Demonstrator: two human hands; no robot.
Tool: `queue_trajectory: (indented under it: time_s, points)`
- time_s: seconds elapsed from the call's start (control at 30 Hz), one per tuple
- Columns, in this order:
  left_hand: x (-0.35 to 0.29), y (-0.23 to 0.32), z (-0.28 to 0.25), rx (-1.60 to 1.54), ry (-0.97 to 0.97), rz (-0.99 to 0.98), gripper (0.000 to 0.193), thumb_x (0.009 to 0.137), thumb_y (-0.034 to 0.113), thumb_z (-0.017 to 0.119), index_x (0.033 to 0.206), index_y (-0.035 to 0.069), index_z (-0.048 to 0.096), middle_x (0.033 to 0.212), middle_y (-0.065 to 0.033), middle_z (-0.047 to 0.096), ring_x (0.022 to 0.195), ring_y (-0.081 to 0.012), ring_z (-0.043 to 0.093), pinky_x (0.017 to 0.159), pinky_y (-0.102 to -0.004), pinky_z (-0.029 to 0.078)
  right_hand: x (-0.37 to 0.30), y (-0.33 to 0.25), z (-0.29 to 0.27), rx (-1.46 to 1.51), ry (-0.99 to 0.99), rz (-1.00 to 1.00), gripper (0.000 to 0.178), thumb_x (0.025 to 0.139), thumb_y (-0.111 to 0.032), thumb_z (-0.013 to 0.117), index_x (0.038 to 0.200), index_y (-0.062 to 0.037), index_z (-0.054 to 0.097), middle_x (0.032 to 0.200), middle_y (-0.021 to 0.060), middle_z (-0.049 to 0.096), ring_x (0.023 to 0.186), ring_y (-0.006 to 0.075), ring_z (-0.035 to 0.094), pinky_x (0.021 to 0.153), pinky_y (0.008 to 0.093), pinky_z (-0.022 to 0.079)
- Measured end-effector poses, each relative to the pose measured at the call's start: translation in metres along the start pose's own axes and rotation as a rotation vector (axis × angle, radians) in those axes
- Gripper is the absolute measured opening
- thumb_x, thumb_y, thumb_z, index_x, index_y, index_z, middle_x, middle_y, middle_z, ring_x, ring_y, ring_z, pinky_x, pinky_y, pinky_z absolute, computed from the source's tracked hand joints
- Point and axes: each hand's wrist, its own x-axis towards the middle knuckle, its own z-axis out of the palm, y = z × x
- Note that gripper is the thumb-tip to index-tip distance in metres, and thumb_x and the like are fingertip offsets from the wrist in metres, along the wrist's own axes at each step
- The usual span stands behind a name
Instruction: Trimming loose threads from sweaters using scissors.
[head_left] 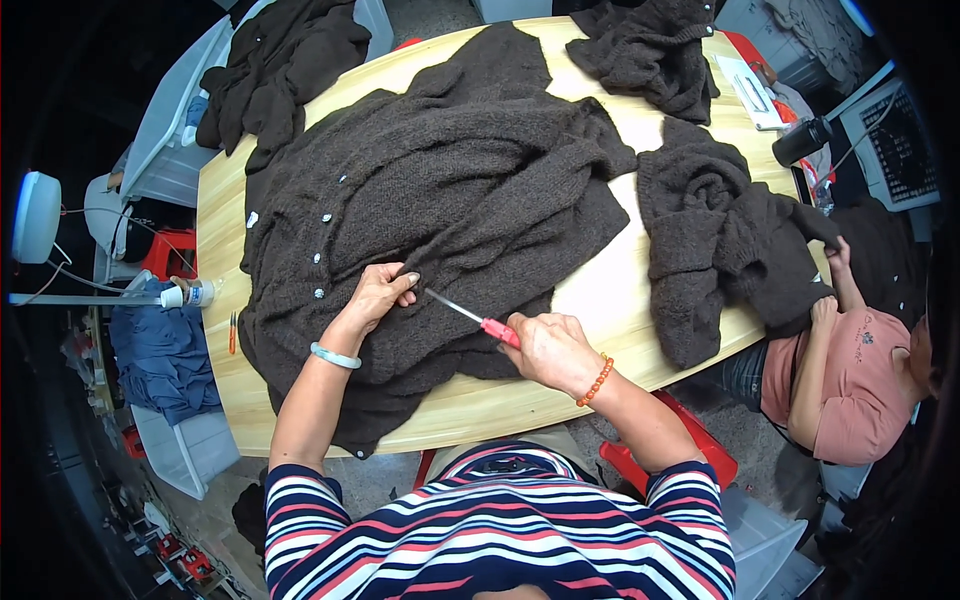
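A dark brown knitted cardigan (470, 190) lies spread and rumpled in front of me, with shiny buttons (326, 218) along its left part. My left hand (376, 298) pinches a bit of its knit between thumb and fingers. In my right hand (553, 352) is a red-handled tool (498, 331) with a thin metal shaft. The shaft points up and left, its tip close to the pinched spot. Whether the tip touches the yarn I cannot tell, and its exact shape is too small to make out.
More dark knitwear (690, 240) is heaped on the wooden table (590, 290). Orange-handled snips (233, 333) lie by the left edge, near a white-capped bottle (190, 293). A co-worker in a pink shirt (850, 385) handles knitwear at the right. Blue cloth fills a crate (195, 455) at left.
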Motion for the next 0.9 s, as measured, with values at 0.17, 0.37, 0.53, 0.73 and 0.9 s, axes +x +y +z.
queue_trajectory:
  time_s: [0.17, 0.37, 0.53, 0.73, 0.9]
  points:
    - [-0.003, -0.004, -0.002, -0.060, -0.015, -0.024, 0.014, 0.093, 0.013, 0.063, 0.083, 0.004, 0.064, 0.068, 0.0013, 0.061, 0.060, -0.0054, 0.058, 0.057, -0.0188, 0.046, 0.005, 0.003, -0.006, 0.043, -0.006, 0.043, 0.022, 0.086, -0.024, 0.065, 0.087, -0.0024, 0.063, 0.071, 0.0204, 0.066, 0.073, 0.0374, 0.068, 0.067, 0.0467, 0.054]
    - [-0.019, 0.009, 0.001, -0.185, -0.016, -0.006, 0.010, 0.095, 0.010, 0.060, 0.088, 0.004, 0.064, 0.069, 0.0002, 0.062, 0.060, -0.0052, 0.058, 0.055, -0.0185, 0.045, -0.005, 0.011, 0.003, 0.050, -0.079, -0.038, 0.020, 0.087, -0.024, 0.065, 0.088, -0.0042, 0.062, 0.069, 0.0194, 0.065, 0.072, 0.0371, 0.067, 0.067, 0.0474, 0.053]
    - [-0.020, -0.011, -0.006, -0.046, 0.000, 0.028, 0.008, 0.095, 0.009, 0.061, 0.089, 0.004, 0.065, 0.067, 0.0009, 0.062, 0.058, -0.0048, 0.058, 0.054, -0.0183, 0.045, -0.010, 0.007, 0.006, 0.047, -0.012, -0.031, 0.021, 0.087, -0.025, 0.065, 0.086, -0.0040, 0.060, 0.067, 0.0190, 0.065, 0.070, 0.0367, 0.067, 0.066, 0.0474, 0.053]
    - [-0.015, -0.019, -0.004, 0.009, -0.010, 0.066, 0.006, 0.094, 0.009, 0.062, 0.091, 0.004, 0.064, 0.070, 0.0007, 0.063, 0.058, -0.0050, 0.058, 0.053, -0.0180, 0.046, -0.016, -0.008, 0.006, 0.030, -0.170, -0.114, 0.022, 0.088, -0.029, 0.066, 0.091, -0.0077, 0.062, 0.066, 0.0165, 0.065, 0.068, 0.0360, 0.067, 0.066, 0.0457, 0.052]
    - [-0.017, 0.010, 0.010, -0.130, -0.005, 0.007, 0.007, 0.093, 0.010, 0.064, 0.095, 0.004, 0.062, 0.076, -0.0002, 0.063, 0.060, -0.0054, 0.060, 0.052, -0.0177, 0.047, -0.019, 0.007, 0.002, 0.054, -0.031, 0.013, 0.023, 0.088, -0.030, 0.065, 0.091, -0.0078, 0.060, 0.068, 0.0171, 0.064, 0.068, 0.0370, 0.066, 0.067, 0.0469, 0.052]
